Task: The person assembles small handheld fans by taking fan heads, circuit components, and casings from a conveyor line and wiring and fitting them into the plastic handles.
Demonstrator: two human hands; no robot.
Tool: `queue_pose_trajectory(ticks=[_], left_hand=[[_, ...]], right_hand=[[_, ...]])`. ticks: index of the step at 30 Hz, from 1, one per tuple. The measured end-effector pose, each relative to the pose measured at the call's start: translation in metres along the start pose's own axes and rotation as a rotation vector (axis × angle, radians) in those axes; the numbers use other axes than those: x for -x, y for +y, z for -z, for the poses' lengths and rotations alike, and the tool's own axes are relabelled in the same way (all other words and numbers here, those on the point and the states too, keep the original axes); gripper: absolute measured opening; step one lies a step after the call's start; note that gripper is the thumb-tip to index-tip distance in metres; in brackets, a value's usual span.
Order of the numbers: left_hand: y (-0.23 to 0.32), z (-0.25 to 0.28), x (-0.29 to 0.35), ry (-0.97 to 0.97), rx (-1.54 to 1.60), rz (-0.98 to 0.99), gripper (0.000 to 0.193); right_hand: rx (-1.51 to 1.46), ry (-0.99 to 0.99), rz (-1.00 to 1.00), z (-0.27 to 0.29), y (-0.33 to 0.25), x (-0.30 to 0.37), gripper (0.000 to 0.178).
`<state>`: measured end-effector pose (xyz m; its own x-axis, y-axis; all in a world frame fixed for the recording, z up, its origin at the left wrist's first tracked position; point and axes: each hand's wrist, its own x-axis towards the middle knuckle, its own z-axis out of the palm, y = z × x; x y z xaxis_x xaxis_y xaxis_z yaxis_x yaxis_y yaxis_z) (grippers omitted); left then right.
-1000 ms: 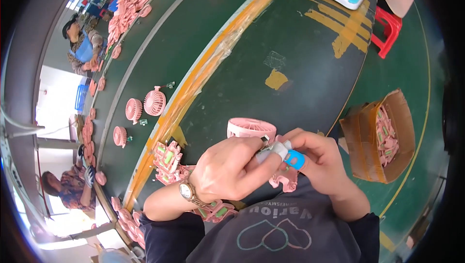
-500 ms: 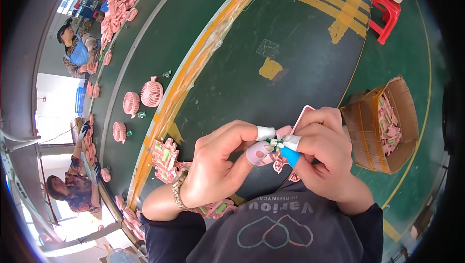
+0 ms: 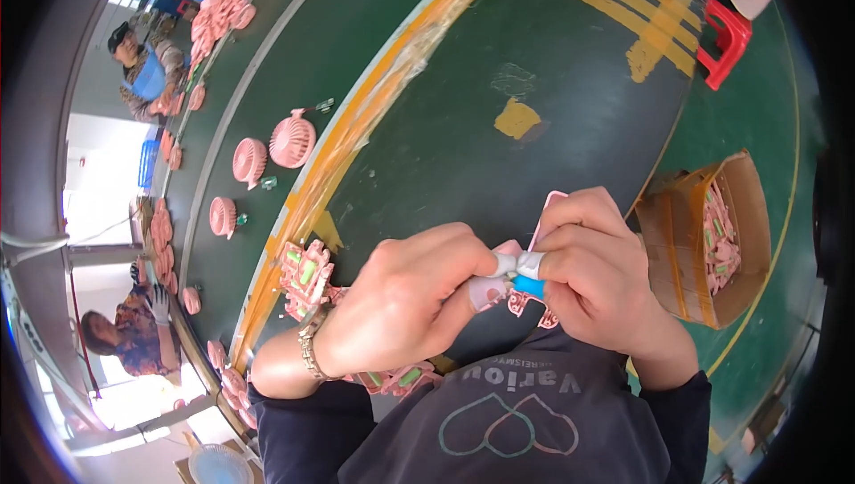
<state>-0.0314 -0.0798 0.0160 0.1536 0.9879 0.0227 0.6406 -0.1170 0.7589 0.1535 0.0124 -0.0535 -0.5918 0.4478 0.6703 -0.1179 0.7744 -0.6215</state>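
My left hand [image 3: 405, 301] and my right hand [image 3: 597, 275] meet close to my chest over the dark green table [image 3: 463, 137]. Both wear white fingertip covers. Between them they pinch a small pink plastic part [image 3: 545, 212] together with a small blue piece [image 3: 528, 286]. My right hand wraps the pink part, whose edge sticks up above the fingers. My left thumb and forefinger press on it from the left. Most of the part is hidden by my fingers.
A pile of pink parts with green pieces [image 3: 307, 275] lies left of my left wrist. Pink round fan shells [image 3: 292, 138] ride the conveyor at left, where two seated people [image 3: 142, 79] work. A cardboard box [image 3: 704, 244] of pink parts and a red stool [image 3: 726, 30] stand right.
The large round pink fan shell seen in front of my hands a second ago is out of sight. My hands have closed in on the small pink and blue parts and drawn nearer my chest.
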Motion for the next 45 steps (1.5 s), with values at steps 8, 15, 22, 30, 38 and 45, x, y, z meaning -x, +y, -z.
queue_pose_trajectory(ticks=[8, 15, 22, 30, 38, 45], left_hand=[[-0.066, 0.033, -0.018, 0.116, 0.041, 0.329, 0.01], [-0.173, 0.123, -0.09, 0.713, -0.501, 0.09, 0.017], [-0.284, 0.119, -0.065, 0.39, -0.715, 0.359, 0.028], [-0.269, 0.103, -0.024, 0.41, -0.574, 0.374, 0.015], [-0.136, 0.119, 0.066, 1.145, 0.27, 0.229, 0.02], [0.005, 0.025, 0.163, 1.598, -0.146, 0.253, 0.03]], right_hand=[[-0.018, 0.103, -0.272, -0.055, 0.054, -0.036, 0.026], [-0.206, -0.432, -0.204, -0.167, 0.027, -0.019, 0.048], [-0.253, -0.697, 0.093, -0.226, 0.026, 0.011, 0.06], [-0.326, -0.726, 0.086, -0.228, 0.029, 0.003, 0.039], [-0.493, -0.569, -0.081, -0.239, 0.021, 0.003, 0.033], [-0.558, -0.734, -0.095, -0.237, 0.012, 0.008, 0.029]])
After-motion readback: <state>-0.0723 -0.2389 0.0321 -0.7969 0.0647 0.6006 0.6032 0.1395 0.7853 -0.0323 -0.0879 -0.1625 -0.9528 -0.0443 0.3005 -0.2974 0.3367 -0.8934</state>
